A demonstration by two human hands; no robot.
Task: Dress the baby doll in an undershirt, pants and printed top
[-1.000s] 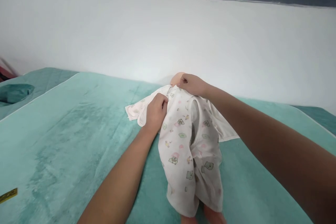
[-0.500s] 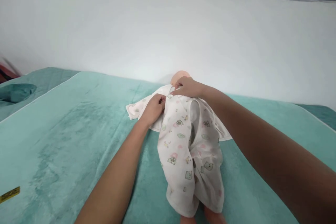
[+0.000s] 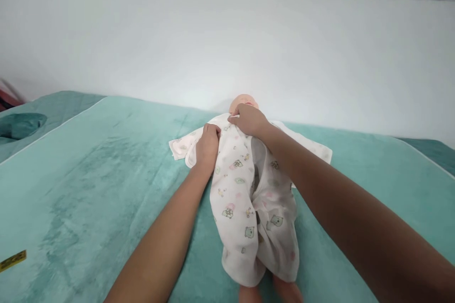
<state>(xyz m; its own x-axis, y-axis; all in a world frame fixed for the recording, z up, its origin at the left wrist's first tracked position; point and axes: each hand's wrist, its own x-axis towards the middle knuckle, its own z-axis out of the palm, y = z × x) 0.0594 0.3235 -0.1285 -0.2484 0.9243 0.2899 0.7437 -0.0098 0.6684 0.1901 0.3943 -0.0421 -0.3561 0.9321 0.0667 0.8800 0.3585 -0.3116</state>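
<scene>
A baby doll lies on its back, head toward the wall and bare feet toward me. It is dressed in white baby clothes printed with small bears and leaves, the legs reaching the ankles. At the neckline, my right hand is closed in a pinch on the cloth, just below the doll's head. My left hand is curled at the chest's left edge, its fingertips pressed to the cloth. Both sleeves stretch out sideways; my right forearm hides part of the right one. Folds gape around the crotch.
A teal plush cover spreads under the doll. Behind it rises a white wall with a dark band along the top. A yellow label lies at the lower left, and a rounded teal hollow is at the far left.
My right hand has shifted slightly up and left along the neckline, drawing the cloth up. My left hand has moved slightly inward and up. More of the right sleeve shows, spread outward.
</scene>
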